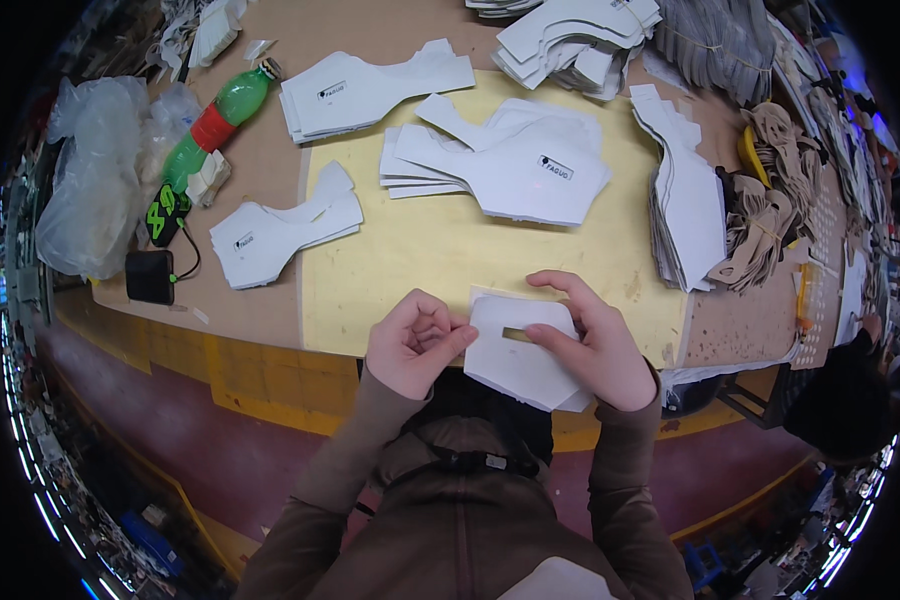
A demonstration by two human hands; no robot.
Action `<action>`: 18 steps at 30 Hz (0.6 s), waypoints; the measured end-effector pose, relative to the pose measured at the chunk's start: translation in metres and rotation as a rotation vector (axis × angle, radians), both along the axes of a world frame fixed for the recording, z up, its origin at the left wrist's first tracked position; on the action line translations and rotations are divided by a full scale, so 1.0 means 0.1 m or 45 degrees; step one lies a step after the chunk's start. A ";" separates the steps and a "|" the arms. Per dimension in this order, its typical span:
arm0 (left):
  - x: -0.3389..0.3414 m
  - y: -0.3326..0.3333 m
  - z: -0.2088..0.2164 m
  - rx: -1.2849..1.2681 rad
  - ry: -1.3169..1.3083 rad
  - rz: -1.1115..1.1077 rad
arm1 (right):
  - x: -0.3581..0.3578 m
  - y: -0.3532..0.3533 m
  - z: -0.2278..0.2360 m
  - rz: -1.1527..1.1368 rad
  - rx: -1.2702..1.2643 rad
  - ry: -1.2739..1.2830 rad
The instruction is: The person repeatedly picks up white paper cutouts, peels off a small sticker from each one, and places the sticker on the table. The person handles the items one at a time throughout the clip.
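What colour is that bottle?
The bottle is green with a red band, clearest in the head view.

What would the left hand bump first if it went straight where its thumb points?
The left hand would likely meet the slotted white piece first; its thumb seems right at the edge.

The table (270, 310) has a brown surface. A yellow sheet (400, 250) covers its middle section, ahead of both hands. Directly ahead of the right hand (595, 345), a stack of white cut pieces (535, 165) rests on the sheet. To the right of that hand: a narrow white stack (688, 200), then tan strips (770, 215). Ahead and left of the left hand (410, 345): a small white stack (285, 235). Farther left: a black case (150, 277), a green bottle (215, 122) lying tilted, and a clear plastic bag (95, 175).
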State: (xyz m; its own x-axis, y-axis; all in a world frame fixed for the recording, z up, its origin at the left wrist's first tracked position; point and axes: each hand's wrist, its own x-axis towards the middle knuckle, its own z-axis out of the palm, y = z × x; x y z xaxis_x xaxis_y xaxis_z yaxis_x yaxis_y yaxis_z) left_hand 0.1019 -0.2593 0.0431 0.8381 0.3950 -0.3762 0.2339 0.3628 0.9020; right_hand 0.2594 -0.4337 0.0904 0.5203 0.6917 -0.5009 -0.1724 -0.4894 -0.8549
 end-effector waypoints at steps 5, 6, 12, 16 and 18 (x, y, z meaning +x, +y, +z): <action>0.03 0.03 -0.04 0.128 0.064 0.014 | 0.02 -0.06 -0.07 -0.031 0.007 0.064; 0.04 0.02 -0.04 0.214 0.068 0.009 | 0.01 -0.07 -0.08 -0.024 0.014 -0.007; 0.11 0.03 0.01 0.472 0.114 0.041 | 0.01 -0.07 -0.12 0.019 -0.134 -0.253; 0.12 0.05 0.05 0.578 0.165 -0.002 | -0.01 -0.03 -0.16 -0.010 -0.161 -0.380; 0.12 0.05 0.05 0.553 0.181 -0.006 | -0.04 -0.01 -0.19 -0.026 -0.162 -0.448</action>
State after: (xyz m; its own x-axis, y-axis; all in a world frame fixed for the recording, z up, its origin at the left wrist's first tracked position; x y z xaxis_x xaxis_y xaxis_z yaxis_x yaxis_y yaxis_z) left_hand 0.1140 -0.2540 0.0484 0.7922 0.5381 -0.2878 0.3671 -0.0436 0.9292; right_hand 0.2556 -0.4348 0.0713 0.6887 0.6232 -0.3706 0.1103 -0.5952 -0.7960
